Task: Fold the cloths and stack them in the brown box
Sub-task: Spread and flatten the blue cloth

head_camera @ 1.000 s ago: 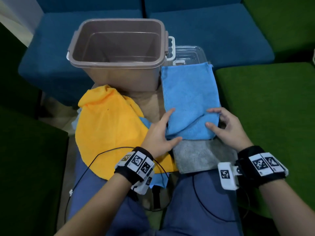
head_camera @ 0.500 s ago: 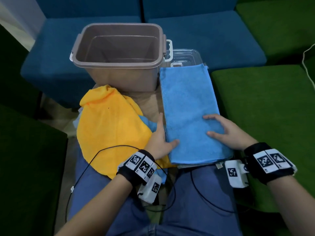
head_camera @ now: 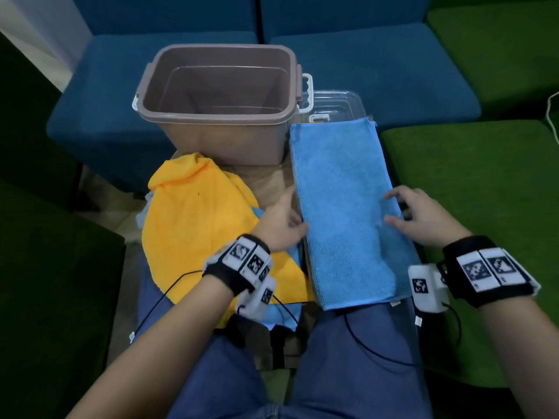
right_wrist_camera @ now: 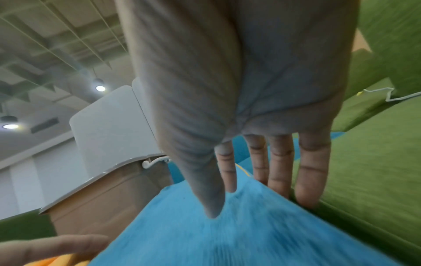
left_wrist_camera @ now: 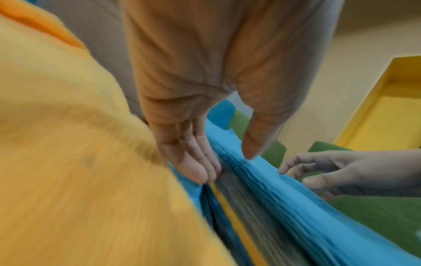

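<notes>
No words, brand names or numbers can be read anywhere. The only signs are black-and-white square code markers. Several sit in a row on the black band (head_camera: 242, 264) just behind the left hand (head_camera: 279, 223), and one more on the white camera block (head_camera: 260, 300) under that wrist. Two larger ones sit on the band (head_camera: 487, 269) behind the right hand (head_camera: 423, 220), and another on the white block (head_camera: 425, 287) beside that wrist. All are blurred patterns, not legible text.
</notes>
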{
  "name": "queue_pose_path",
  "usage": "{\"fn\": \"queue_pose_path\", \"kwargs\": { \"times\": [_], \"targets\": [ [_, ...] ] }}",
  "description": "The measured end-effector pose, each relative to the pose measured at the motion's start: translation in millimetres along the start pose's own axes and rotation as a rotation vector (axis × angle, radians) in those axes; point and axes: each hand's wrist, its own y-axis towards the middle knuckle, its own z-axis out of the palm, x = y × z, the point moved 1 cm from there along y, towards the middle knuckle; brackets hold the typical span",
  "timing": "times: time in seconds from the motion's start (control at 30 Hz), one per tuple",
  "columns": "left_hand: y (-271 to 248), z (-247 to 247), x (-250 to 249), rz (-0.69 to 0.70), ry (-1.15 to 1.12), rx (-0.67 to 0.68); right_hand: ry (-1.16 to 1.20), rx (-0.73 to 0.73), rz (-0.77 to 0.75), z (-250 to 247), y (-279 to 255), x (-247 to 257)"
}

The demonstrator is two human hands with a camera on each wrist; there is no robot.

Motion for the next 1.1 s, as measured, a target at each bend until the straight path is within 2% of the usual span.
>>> {"fn": "queue_pose_path", "kwargs": {
  "times": [0.13, 0.2, 0.3, 0.43, 0.5, 0.6, 0.67, 0.73, 0.77, 0.8, 0.87, 0.93, 0.97, 1.1],
  "targets": [
    [55.8, -21.6, -17.7, -0.005, 0.041, -0.219, 0.144, -0.073, -0.033, -10.3, 49.7, 14.3],
    [75.6, -23.6, -22.8, -0.031, 0.113, -0.24, 0.25, -0.144, -0.014, -10.6, 69.1, 17.6],
    [90.4, -17.1, -24.9, -0.032, 0.183, -0.249, 0.236, -0.198, -0.035, -6.1, 81.8, 21.1],
    [94.5, -9.7, -26.3, 0.122, 0.178, -0.37, 0.162, -0.348, -0.107, 1.1, 78.3, 23.0],
    [95.4, -8.7, -24.4, 0.152, 0.167, -0.413, 0.136, -0.402, -0.105, 2.5, 78.3, 20.3],
    [94.4, -5.2, -18.5, 0.051, 0.132, -0.374, 0.056, -0.25, -0.052, 6.6, 82.4, 16.8],
    [88.4, -0.8, -19.8, -0.03, 0.256, -0.371, -0.072, -0.227, -0.029, 6.5, 83.6, 21.9],
    [76.7, 5.7, -26.4, 0.018, 0.446, -0.411, -0.267, -0.366, -0.037, 2.0, 82.0, 39.8],
    [69.2, 11.0, -29.1, 0.074, 0.502, -0.403, -0.306, -0.413, -0.09, 0.9, 81.8, 51.9],
    [62.1, 18.3, -28.1, 0.126, 0.539, -0.355, -0.309, -0.391, -0.185, 2.8, 83.7, 63.5],
    [50.9, 33.0, -16.6, 0.162, 0.556, -0.19, -0.311, -0.131, -0.386, 15.2, 91.9, 82.9],
    [45.9, 39.1, -0.4, 0.116, 0.561, -0.034, -0.392, 0.156, -0.475, 32.8, 102.4, 87.7],
    [45.3, 38.7, 5.8, 0.089, 0.571, 0.023, -0.451, 0.217, -0.487, 37.1, 108.2, 84.6],
    [45.0, 36.9, 8.6, 0.121, 0.734, 0.108, -0.515, 0.198, -0.418, 25.7, 135.3, 65.3]
  ]
}}
